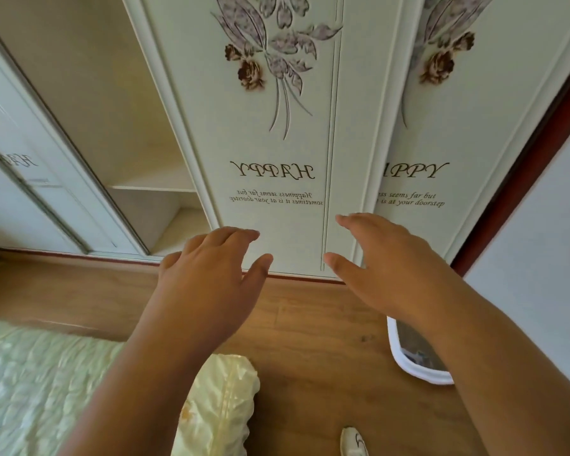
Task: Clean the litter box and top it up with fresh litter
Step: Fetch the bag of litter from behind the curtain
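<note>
Both my hands are stretched out in front of me above the wooden floor, empty, fingers relaxed and spread. My left hand (211,268) hovers before the lower part of a white wardrobe door printed with flowers and the word HAPPY. My right hand (385,264) is level with it, a little to the right, in front of the gap between two doors. A white-rimmed litter box (408,363) with grey litter lies on the floor at the right, mostly hidden under my right forearm.
The sliding wardrobe (277,143) stands ahead; its left section (152,179) is open and shows bare shelves. A bed with a pale green quilt (46,390) and a cream frilled corner fills the lower left. A white shoe (354,442) shows at the bottom. A grey wall is at the right.
</note>
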Demonstrator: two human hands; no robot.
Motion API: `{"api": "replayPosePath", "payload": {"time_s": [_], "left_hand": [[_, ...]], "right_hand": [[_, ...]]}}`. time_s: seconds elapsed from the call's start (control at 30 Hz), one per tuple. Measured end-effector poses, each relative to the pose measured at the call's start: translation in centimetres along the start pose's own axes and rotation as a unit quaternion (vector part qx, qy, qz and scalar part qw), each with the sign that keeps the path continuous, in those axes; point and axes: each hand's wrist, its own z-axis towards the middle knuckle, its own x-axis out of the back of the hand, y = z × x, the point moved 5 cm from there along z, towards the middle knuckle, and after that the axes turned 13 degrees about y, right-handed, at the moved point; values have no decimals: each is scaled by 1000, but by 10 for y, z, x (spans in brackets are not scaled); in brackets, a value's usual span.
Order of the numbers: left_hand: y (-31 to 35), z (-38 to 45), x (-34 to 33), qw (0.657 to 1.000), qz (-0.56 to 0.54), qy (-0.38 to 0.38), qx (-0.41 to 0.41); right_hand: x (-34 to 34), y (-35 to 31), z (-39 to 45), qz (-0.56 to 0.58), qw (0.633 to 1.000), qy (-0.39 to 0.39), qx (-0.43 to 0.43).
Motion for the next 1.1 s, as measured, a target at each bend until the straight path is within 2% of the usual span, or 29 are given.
{"api": "replayPosePath", "payload": {"time_s": [0.27, 0.4, 0.67, 0.9, 1.1], "left_hand": [[15, 73, -23, 994, 10, 34, 107], [4, 87, -39, 986, 23, 14, 162], [-23, 130, -59, 977, 26, 19, 213], [-72, 191, -81, 973, 9, 16, 231], [-135, 240, -76, 966, 5, 40, 255]], "right_hand": [[-16, 33, 115, 4, 994, -46, 99], [-32, 34, 151, 11, 988, -82, 128], [-67, 22, 214, 13, 979, -117, 164], [-105, -11, 277, -13, 974, -139, 180], [-131, -72, 340, -21, 969, -135, 206]]}}
